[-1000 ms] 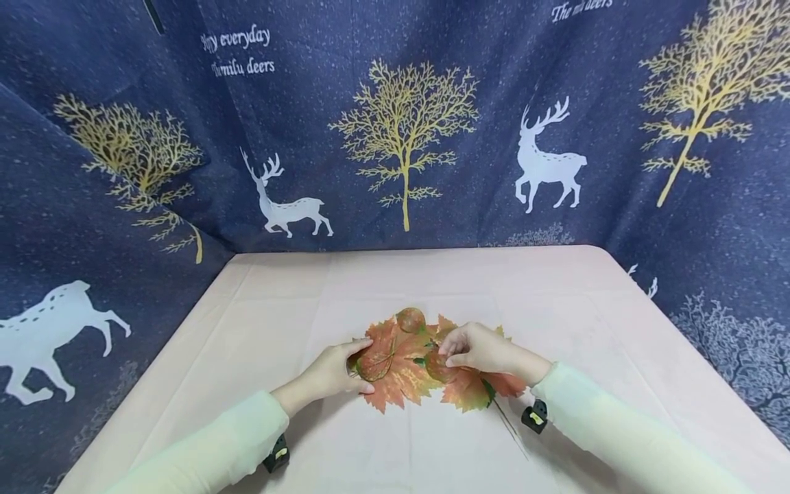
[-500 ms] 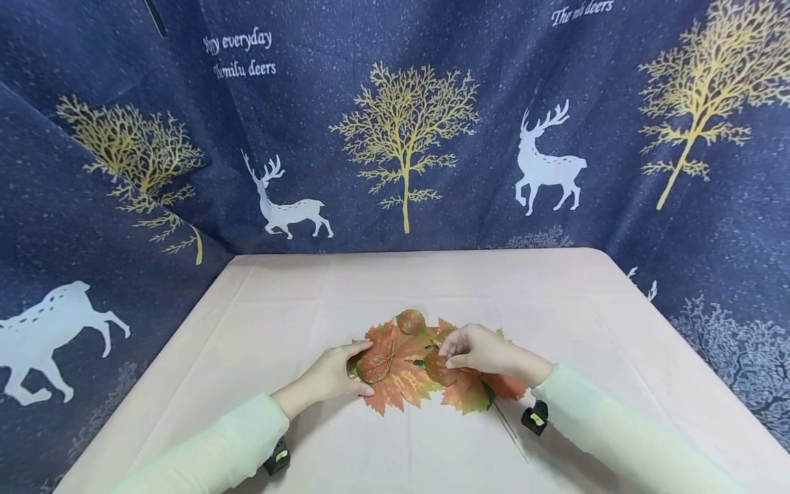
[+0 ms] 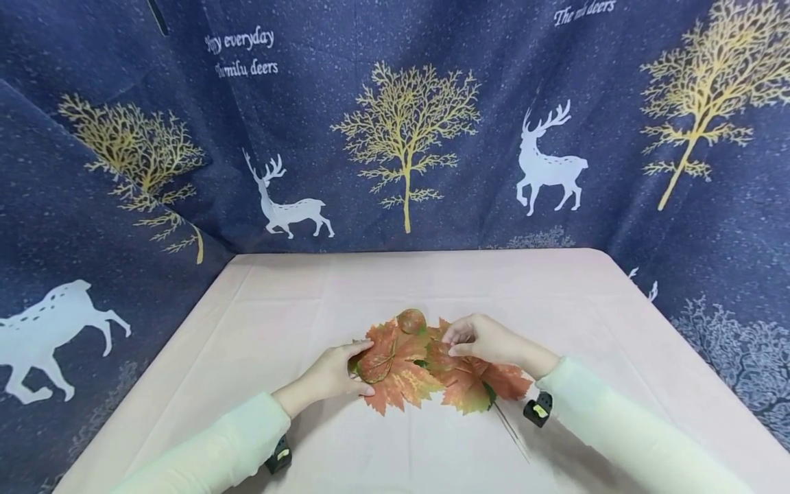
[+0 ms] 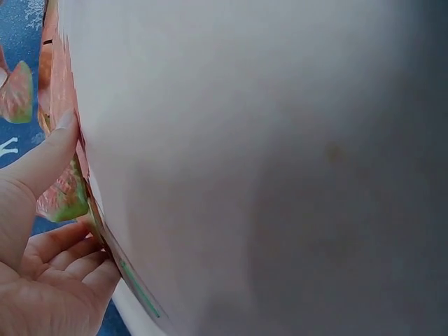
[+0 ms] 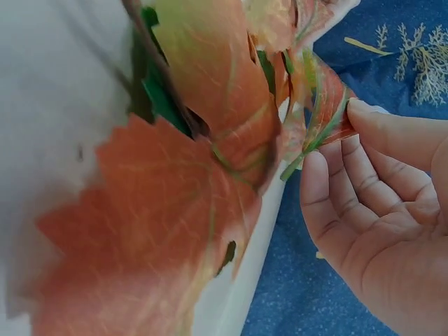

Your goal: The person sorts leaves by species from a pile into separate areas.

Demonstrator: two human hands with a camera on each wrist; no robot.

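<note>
Orange-red artificial maple leaves (image 3: 404, 374) lie in a cluster at the middle of the table. My left hand (image 3: 336, 370) rests at the cluster's left side, thumb and index finger spread over its edge; the left wrist view shows the thumb (image 4: 59, 143) laid against a leaf. A small rounded reddish leaf (image 3: 374, 363) lies within that spread. At the right of the cluster, my right hand (image 3: 484, 339) pinches another rounded leaf (image 5: 332, 105), green along its midrib, between thumb and index finger. The right wrist view shows a large maple leaf (image 5: 175, 189) below it.
A third rounded leaf (image 3: 411, 321) sticks out at the back of the cluster. Thin brown stems (image 3: 511, 432) reach toward the front right. The table (image 3: 278, 288) has a pale pink cover, with a dark blue deer-print curtain (image 3: 432, 34) behind and at both sides.
My right hand has risen slightly and shifted a little right with the rounded leaf, showing more of the maple leaf under it. My left hand stays in place.
</note>
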